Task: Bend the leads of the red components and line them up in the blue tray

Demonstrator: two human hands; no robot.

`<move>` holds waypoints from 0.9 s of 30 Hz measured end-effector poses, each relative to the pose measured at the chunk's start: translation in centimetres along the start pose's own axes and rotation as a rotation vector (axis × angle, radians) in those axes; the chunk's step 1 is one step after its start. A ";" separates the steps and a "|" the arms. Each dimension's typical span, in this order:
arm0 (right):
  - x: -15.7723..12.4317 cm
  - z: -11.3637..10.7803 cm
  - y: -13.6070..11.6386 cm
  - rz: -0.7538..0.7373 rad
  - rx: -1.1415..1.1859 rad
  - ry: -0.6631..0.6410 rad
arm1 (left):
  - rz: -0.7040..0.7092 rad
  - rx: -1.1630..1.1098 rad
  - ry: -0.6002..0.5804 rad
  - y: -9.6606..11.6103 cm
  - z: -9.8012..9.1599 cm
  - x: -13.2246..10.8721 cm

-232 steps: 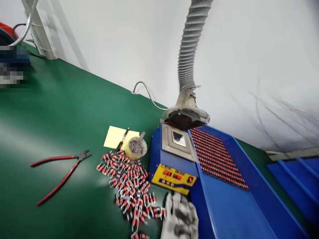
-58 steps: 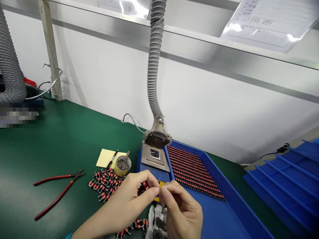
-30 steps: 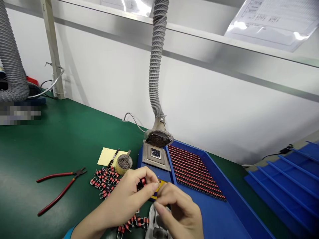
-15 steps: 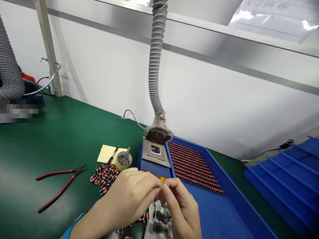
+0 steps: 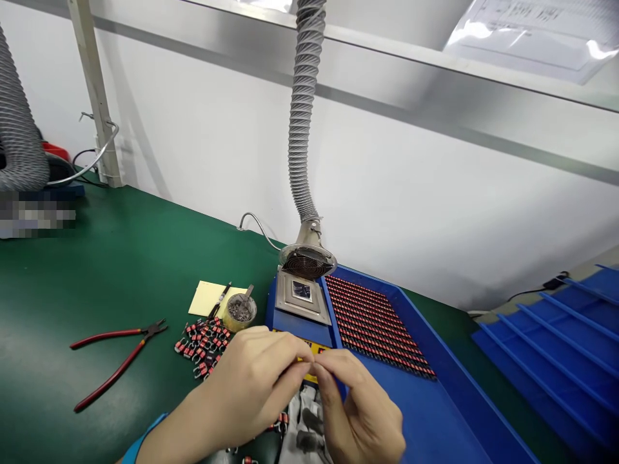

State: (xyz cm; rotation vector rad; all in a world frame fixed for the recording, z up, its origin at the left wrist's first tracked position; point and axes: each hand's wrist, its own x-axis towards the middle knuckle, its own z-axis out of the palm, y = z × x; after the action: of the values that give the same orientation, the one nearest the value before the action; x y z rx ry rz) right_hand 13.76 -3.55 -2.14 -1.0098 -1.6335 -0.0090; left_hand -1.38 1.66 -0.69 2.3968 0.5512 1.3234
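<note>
Head view: left hand and right hand meet fingertip to fingertip. Both are pinched shut on a small part, hidden by the fingers, just in front of the solder pot. Wrists low over the tabletop. Judgement: a light, steady pinch, kept clear of the pot.

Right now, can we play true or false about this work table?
1. The left hand and right hand meet at their fingertips. True.
2. The red-handled pliers are held in one hand. False: they lie alone on the green table.
3. The grey hose hangs above the blue machine. True.
4. The red parts in the blue tray lie in a messy heap. False: they sit in neat rows; the loose heap is on the table.
</note>
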 end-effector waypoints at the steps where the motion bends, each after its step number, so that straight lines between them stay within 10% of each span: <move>1: 0.0 0.0 -0.1 0.077 0.023 -0.023 | 0.057 0.072 0.012 -0.1 0.1 0.0; 6: 0.0 0.2 -0.3 0.646 0.597 -0.104 | 0.173 0.231 0.023 -0.2 0.5 0.2; 16: 0.0 0.3 0.2 -0.031 0.070 0.041 | -0.179 -0.169 -0.073 0.2 -0.6 0.1; 23: 0.1 0.7 -0.2 0.570 0.493 -0.033 | 0.152 0.193 0.031 -0.1 0.6 0.1; 27: 0.1 0.5 0.3 0.380 0.499 0.132 | -0.050 -0.022 0.019 0.1 0.1 0.1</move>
State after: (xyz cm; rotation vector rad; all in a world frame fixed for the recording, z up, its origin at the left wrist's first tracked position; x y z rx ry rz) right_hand 13.49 -3.05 -2.34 -0.8883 -1.2150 0.5503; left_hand -1.20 1.56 -0.64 2.3403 0.5943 1.3252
